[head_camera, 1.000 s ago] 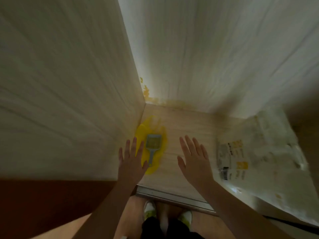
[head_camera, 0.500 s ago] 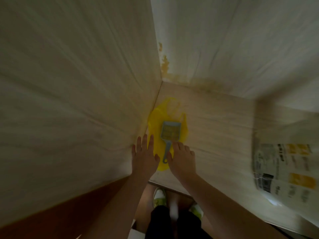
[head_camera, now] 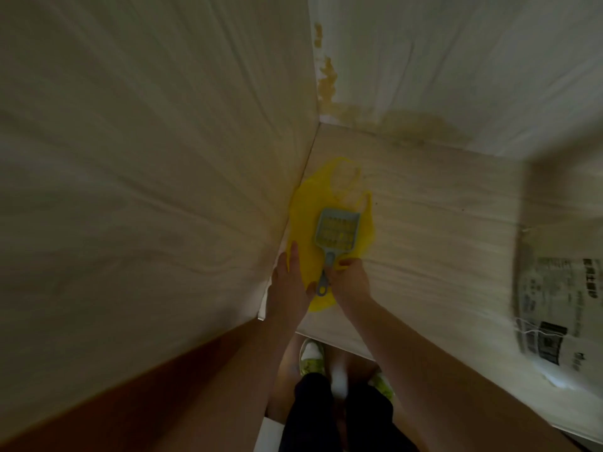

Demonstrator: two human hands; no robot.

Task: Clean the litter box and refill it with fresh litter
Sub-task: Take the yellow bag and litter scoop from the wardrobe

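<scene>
A grey-blue slotted litter scoop point(head_camera: 336, 232) lies on a flat yellow plastic bag point(head_camera: 306, 223) in the left corner of a wooden cabinet floor. My right hand point(head_camera: 350, 282) has its fingers curled around the scoop's handle. My left hand point(head_camera: 288, 285) rests flat with fingers apart on the bag's left edge, against the cabinet's side wall. A large pale litter sack point(head_camera: 554, 305) with printed labels lies at the right. No litter box is in view.
The cabinet's left wall point(head_camera: 163, 158) and back wall point(head_camera: 456, 60) close in the space; yellowish stains point(head_camera: 328, 83) mark the back corner. The cabinet floor's front edge point(head_camera: 336, 340) is near my feet in light shoes point(head_camera: 311, 357).
Both hands moved forward and down into the left corner. The right hand went from open in the air to curled around the scoop handle; the left hand settled on the bag.
</scene>
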